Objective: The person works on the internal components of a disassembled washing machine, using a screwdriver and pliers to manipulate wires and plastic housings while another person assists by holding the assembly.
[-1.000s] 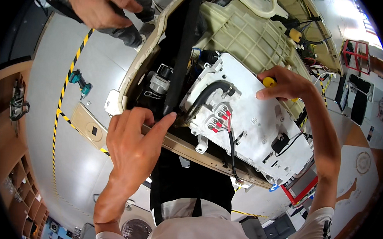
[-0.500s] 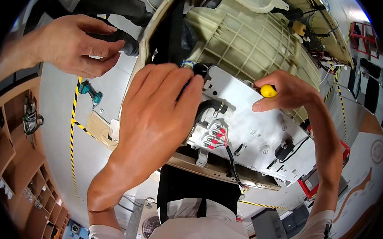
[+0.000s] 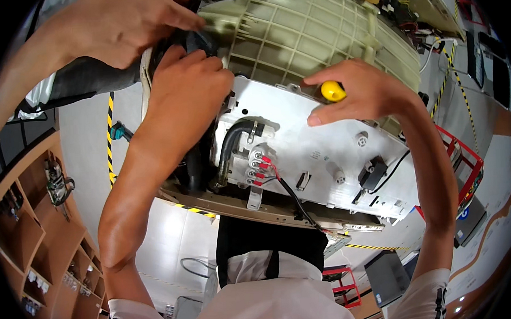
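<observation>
My left hand (image 3: 184, 102) reaches over the left end of the white metal housing (image 3: 307, 151), fingers curled down into a dark gap; what they grip is hidden. My right hand (image 3: 360, 93) holds a yellow-handled tool (image 3: 333, 90) at the housing's upper edge, its thumb reaching over the white surface. A cream ribbed plastic part (image 3: 295, 30) lies beyond. On the housing are a black curved hose (image 3: 231, 140), terminals with red-sleeved wires (image 3: 260, 168) and a small black box (image 3: 373, 173).
A co-worker's hand (image 3: 127, 27) reaches in from the upper left, near my left hand. A wooden shelf unit (image 3: 30, 217) stands at left, a teal drill (image 3: 119, 132) lies on the floor, and a red rack (image 3: 461, 166) is at right.
My left hand has moved up and forward into the gap at the housing's left end. The co-worker's hand has moved closer over the machine. The view has shifted.
</observation>
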The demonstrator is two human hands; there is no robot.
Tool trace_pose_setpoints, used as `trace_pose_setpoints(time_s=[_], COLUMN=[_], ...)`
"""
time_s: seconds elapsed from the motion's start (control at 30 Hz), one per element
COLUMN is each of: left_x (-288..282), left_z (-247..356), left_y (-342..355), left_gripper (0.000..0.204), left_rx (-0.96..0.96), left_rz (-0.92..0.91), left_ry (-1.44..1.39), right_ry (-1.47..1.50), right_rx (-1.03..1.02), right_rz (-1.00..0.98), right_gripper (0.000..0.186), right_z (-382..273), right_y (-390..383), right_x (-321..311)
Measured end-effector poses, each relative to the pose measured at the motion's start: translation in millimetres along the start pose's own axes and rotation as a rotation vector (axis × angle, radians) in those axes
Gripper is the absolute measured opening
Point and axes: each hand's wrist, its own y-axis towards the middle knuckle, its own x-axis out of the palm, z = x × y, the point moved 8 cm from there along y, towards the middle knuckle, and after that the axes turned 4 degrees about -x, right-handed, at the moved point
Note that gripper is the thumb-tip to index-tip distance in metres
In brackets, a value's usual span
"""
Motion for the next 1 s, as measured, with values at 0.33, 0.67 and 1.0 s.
trace_pose_setpoints(time_s=[0.33, 0.67, 1.0], left_x=[15, 20, -24], left_z=[-4, -7, -4], left_y=[-4, -4, -47], left_gripper=[0.001, 0.01, 0.02], left_rx=[0.001, -0.065, -0.109], left_rz=[-0.174, -0.255, 0.014], left_ry=[0.097, 0.124, -0.245], right_ry=[-0.138, -0.478, -0.368], right_rx=[0.288, 0.2, 0.162], right_rz=[0.551, 0.478, 0.559], right_gripper=[0.041, 0.036, 0.039], right_z=[8, 9, 22], right_y=[-65, 8, 51], right_x=[-51, -40, -24])
